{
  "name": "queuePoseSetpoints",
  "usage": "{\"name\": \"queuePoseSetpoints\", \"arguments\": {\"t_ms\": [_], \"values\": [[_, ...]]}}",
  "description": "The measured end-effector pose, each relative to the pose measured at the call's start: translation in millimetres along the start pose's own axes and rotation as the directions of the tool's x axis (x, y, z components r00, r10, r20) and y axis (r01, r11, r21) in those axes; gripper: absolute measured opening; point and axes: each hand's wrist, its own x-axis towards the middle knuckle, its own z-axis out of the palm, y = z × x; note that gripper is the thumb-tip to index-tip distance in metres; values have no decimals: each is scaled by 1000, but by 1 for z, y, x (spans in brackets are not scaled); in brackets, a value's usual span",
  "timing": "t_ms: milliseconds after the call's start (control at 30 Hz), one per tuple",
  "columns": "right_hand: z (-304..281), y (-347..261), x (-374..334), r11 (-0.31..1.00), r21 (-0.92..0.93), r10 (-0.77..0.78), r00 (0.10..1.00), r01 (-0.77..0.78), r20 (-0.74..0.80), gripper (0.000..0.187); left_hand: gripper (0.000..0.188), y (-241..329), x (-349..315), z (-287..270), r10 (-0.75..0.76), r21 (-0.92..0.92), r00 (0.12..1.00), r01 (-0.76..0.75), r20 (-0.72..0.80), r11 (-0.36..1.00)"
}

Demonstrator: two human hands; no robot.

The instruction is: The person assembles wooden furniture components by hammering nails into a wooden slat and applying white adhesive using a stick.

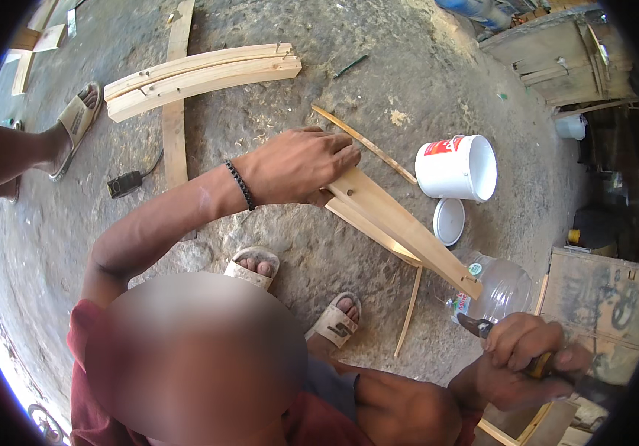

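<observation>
My left hand [301, 165], with a dark beaded bracelet at its wrist, is closed on the upper end of a pale wooden piece [408, 227]. Two slats seem to make up that piece, which slants down to the right; a nail head shows near the held end and a small mark near the other. Lower right, my right hand [531, 360] grips a hand tool [475, 325] with a dark metal tip and a black-and-yellow handle. The tool's tip is close to the piece's lower end. Fingers and blur hide its exact kind.
Nailed pale beams [204, 78] lie across a flat board [175, 141] on the rough floor. Right of the wood are a white bucket [449, 167], its lid [449, 221] and a clear plastic jug [501, 286]. Another person's sandalled foot [78, 130] is at left.
</observation>
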Motion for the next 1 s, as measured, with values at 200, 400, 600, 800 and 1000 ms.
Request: {"name": "queuePoseSetpoints", "arguments": {"t_ms": [200,400,600,800,1000], "values": [[78,40,50,734,-570,502,860,-369,89,25,46,-5,-6,0,-31,-96,996,39,79,995],[13,-10,45,985,134,95,992,-105,78,18,45,-4,0,-2,3,-52,999,0,45,999],[69,32,53,682,-602,581,808,-415,101,29,47,0,12,4,2,-48,994,4,111,999],[67,3,55,907,-411,85,996,-90,-30,32,57,-4,10,2,9,-12,998,-8,64,1000],[82,26,55,894,-412,196,981,-176,6,37,54,-1,7,-10,-7,8,995,6,104,1000]]}}
